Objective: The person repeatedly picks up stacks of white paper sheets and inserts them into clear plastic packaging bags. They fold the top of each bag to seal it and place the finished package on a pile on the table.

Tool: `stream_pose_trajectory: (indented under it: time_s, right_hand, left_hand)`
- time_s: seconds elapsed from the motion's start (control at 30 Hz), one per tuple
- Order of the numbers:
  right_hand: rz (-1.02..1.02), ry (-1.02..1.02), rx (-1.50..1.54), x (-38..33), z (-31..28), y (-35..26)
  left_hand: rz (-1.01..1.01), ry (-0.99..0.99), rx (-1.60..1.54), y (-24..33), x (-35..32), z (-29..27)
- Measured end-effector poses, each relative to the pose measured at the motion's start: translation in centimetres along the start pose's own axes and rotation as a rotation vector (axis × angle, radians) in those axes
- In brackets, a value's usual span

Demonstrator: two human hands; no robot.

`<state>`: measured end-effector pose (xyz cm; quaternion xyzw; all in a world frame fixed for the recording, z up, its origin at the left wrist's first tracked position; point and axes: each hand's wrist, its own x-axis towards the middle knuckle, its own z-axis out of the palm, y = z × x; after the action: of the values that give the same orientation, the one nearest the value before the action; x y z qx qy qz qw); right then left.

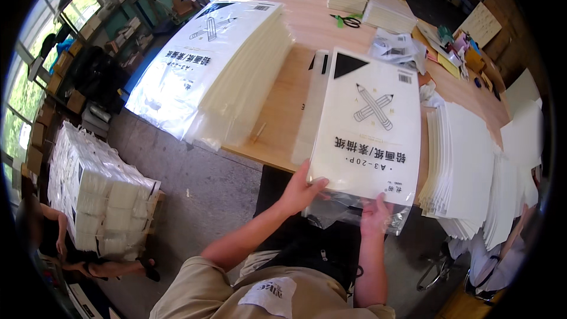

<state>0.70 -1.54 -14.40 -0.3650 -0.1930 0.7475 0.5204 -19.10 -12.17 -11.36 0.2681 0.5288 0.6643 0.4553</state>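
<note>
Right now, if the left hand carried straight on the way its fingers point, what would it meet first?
The left hand points up and right across the white paper pack it grips at the near edge. It would probably slide over that pack's printed cover first; depth is unclear.

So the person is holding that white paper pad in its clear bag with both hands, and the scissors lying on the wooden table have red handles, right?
Not quite. The head view shows the scissors have green handles, not red. The rest holds: the left hand and right hand both hold the white paper pad in its clear bag, and the scissors lie on the wooden table.
</note>
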Motion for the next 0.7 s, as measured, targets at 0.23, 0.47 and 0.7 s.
stream_pose_trajectory:
  time_s: [0.23,0.47,0.7]
  right_hand:
    - [0.052,-0.366,0.064,-2.7,15.1,-0.5]
    - [-0.100,-0.750,-0.031,-6.6,33.0,12.2]
    - [0.552,-1.478,-0.441,-13.4,25.6,15.6]
  left_hand:
    - [0.412,0.109,0.159,15.0,0.0,-6.1]
    - [0.493,0.565,0.410,30.9,0.0,-19.7]
    - [0.198,0.625,0.544,32.4,0.5,-41.2]
